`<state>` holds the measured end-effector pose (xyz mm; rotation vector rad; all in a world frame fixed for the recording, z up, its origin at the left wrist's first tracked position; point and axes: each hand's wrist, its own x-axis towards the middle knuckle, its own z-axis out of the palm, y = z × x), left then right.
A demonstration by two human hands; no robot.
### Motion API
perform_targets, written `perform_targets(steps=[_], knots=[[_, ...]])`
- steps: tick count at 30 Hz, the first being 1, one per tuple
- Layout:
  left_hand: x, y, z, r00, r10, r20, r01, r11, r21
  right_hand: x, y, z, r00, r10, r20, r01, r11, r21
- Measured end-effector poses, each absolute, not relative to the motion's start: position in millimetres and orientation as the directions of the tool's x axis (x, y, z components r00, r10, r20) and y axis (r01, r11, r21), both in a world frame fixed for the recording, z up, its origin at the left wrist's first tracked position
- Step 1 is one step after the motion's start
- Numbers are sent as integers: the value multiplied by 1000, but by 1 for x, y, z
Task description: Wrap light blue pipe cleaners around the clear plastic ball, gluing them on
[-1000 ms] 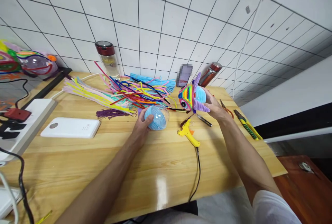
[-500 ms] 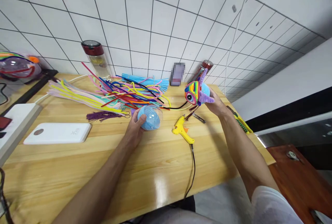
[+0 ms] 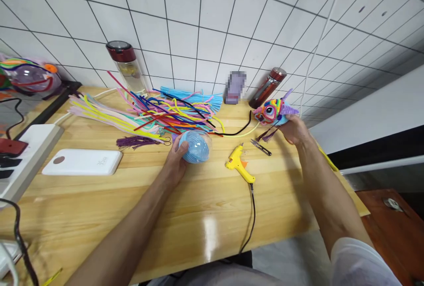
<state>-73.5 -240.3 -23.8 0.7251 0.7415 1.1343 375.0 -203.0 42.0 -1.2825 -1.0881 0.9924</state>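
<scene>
My left hand [image 3: 177, 155] is closed around a clear plastic ball [image 3: 202, 146] whose near half is wrapped in light-blue pipe cleaner. Over at the back right, my right hand [image 3: 294, 129] grips the rear end of a colourful pipe-cleaner fish [image 3: 269, 111] with a big round eye and purple fins. Dark purple tassels [image 3: 267, 134] hang below the fish. Between my hands lies a yellow hot glue gun [image 3: 240, 163], its nozzle pointing away from me. A pair of thread snips [image 3: 261, 147] rests just beyond it, below the fish.
A heap of mixed pipe cleaners [image 3: 172, 111] spreads along the back. Behind stand a glass tumbler [image 3: 127, 67], a blurred-out upright object [image 3: 234, 87] and a red flask [image 3: 269, 86]. To the left are a purple tassel [image 3: 137, 141], a white power bank [image 3: 82, 162] and a power strip [image 3: 33, 153].
My right hand has lowered the fish toward the tabletop and turned it, so its side now shows. The left hand keeps hold of the ball. The whole view has swung slightly.
</scene>
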Motion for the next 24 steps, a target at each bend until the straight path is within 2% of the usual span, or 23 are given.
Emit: perform_targets(steps=[3, 12, 20, 24], knots=[[-73, -241, -23, 225, 961, -161, -523, 259, 812, 399, -193, 33, 302, 953, 33, 58, 16, -998], [-73, -242, -23, 160, 963, -218, -487, 269, 831, 434, -166, 20, 399, 916, 46, 156, -18, -988], [-73, -243, -20, 112, 963, -244, -458, 268, 847, 476, -134, 7, 567, 822, 64, 265, -109, -958], [-73, -244, -17, 85, 960, -265, -445, 275, 852, 492, -111, -1, 635, 764, 116, 336, -138, -932]])
